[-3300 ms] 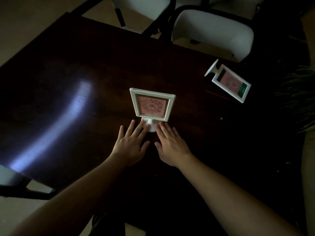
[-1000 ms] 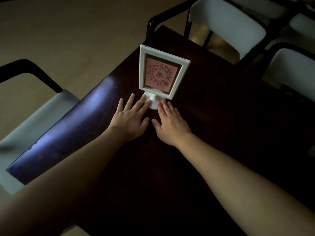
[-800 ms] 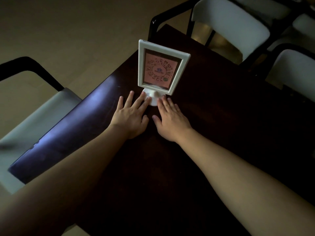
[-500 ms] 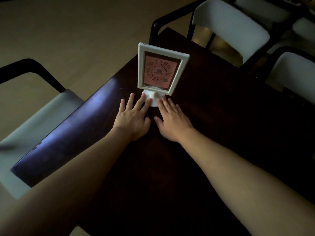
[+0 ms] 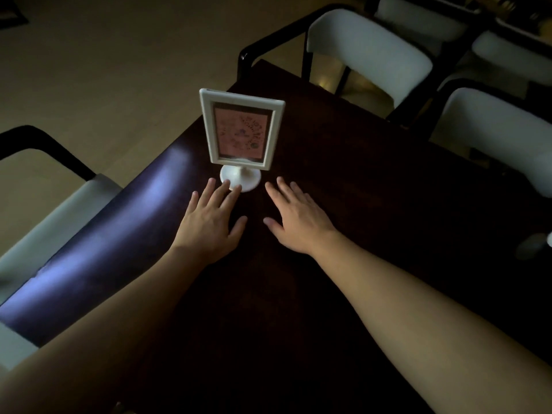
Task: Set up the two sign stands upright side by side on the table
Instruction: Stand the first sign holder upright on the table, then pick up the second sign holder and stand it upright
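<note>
Sign stand [image 5: 240, 132]: set upright on the surface [image 5: 343, 180].
Left hand [image 5: 210, 225]: laid flat, fingers spread, fingertips at the stand's base.
Right hand [image 5: 297, 218]: laid flat, empty, just beside the base.

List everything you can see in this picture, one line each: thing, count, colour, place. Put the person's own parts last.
sign stand: one, white frame with pink insert, upright on its round base near the table's far left edge
table: one, dark brown, fills the middle of the view
chairs: at least four, white seats on black frames; three beyond the table's far right side, one at the left
pale object: one, whitish, cut off at the right edge; cannot tell what it is
floor: beige, upper left
left hand: open, flat, fingertips at the stand's base
right hand: open, flat on the table, apart from the base
</note>
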Action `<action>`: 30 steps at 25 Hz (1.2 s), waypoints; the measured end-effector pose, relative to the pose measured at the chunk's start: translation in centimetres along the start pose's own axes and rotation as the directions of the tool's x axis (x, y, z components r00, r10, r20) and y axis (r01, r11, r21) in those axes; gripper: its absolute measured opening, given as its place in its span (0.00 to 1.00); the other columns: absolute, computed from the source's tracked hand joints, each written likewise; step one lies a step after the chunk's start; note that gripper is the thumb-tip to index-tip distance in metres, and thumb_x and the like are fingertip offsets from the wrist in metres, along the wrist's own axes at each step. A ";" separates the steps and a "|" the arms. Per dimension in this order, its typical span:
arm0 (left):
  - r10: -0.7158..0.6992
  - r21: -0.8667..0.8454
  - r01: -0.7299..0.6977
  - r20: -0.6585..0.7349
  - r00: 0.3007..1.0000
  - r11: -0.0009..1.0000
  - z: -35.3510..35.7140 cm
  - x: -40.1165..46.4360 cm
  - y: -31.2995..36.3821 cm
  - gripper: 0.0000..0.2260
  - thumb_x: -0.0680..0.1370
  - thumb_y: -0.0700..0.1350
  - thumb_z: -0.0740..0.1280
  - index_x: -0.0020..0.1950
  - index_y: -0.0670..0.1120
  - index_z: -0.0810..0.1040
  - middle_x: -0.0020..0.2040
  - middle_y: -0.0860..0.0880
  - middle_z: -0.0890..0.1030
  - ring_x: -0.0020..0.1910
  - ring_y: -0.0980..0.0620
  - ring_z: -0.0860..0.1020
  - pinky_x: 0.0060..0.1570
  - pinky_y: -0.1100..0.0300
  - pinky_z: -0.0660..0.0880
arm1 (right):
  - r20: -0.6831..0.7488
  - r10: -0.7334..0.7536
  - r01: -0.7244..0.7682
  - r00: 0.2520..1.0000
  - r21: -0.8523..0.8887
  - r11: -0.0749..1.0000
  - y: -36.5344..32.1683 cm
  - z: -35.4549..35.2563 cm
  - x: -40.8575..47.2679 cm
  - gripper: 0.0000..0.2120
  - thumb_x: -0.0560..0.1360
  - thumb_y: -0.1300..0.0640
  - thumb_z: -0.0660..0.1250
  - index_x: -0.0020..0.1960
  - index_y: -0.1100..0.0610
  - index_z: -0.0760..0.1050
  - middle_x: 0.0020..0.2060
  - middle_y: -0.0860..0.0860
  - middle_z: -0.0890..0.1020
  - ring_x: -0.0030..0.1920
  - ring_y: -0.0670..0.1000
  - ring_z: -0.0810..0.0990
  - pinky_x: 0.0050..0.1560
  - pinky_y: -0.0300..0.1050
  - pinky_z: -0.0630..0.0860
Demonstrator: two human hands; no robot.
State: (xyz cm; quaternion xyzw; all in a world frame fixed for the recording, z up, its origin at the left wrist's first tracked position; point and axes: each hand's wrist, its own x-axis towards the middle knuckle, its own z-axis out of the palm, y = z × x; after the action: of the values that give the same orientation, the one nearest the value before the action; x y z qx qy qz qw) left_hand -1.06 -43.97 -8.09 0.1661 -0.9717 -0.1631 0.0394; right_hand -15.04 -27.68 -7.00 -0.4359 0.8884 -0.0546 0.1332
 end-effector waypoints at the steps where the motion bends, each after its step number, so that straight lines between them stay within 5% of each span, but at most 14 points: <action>1: 0.005 -0.016 -0.005 -0.003 1.000 1.000 -0.2 -0.3 0.9 0.31 0.79 0.59 0.59 0.79 0.49 0.58 0.79 0.45 0.62 0.79 0.44 0.52 0.75 0.40 0.54 | -0.022 0.027 -0.027 0.999 0.019 0.999 0.7 -0.1 -1.2 0.36 0.79 0.39 0.59 0.80 0.47 0.45 0.81 0.52 0.49 0.79 0.57 0.50 0.74 0.58 0.55; 6: 0.033 -0.117 -0.036 -0.028 0.999 0.992 -1.0 -1.3 7.1 0.32 0.77 0.61 0.63 0.78 0.51 0.61 0.74 0.45 0.70 0.76 0.44 0.62 0.72 0.40 0.63 | -0.144 0.175 -0.156 0.974 0.138 0.978 5.7 -1.0 -9.2 0.36 0.77 0.36 0.61 0.78 0.45 0.50 0.79 0.51 0.57 0.77 0.55 0.56 0.71 0.55 0.61; 23: 0.292 -0.148 -0.265 0.201 0.935 0.953 7.6 -6.2 48.1 0.37 0.77 0.63 0.63 0.80 0.54 0.50 0.81 0.49 0.55 0.79 0.48 0.50 0.74 0.43 0.60 | -0.307 0.546 -0.474 0.779 0.282 0.834 34.8 -5.2 -45.9 0.39 0.74 0.33 0.62 0.78 0.47 0.54 0.79 0.51 0.58 0.77 0.54 0.57 0.71 0.56 0.64; 30: 0.405 -0.013 -0.410 0.187 0.895 0.912 11.6 -1.8 60.8 0.36 0.77 0.62 0.63 0.79 0.56 0.50 0.81 0.49 0.54 0.79 0.47 0.52 0.73 0.43 0.60 | -0.211 0.777 -0.514 0.594 0.643 0.568 43.3 -4.8 -50.0 0.37 0.75 0.37 0.65 0.78 0.48 0.56 0.77 0.50 0.62 0.75 0.53 0.63 0.66 0.51 0.69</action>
State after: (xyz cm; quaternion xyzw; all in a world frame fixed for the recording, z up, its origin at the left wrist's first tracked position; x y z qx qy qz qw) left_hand -19.75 14.33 0.95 -0.0565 -0.9864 -0.1531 -0.0203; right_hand -20.09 38.28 -2.15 0.0149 0.9392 -0.3414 0.0347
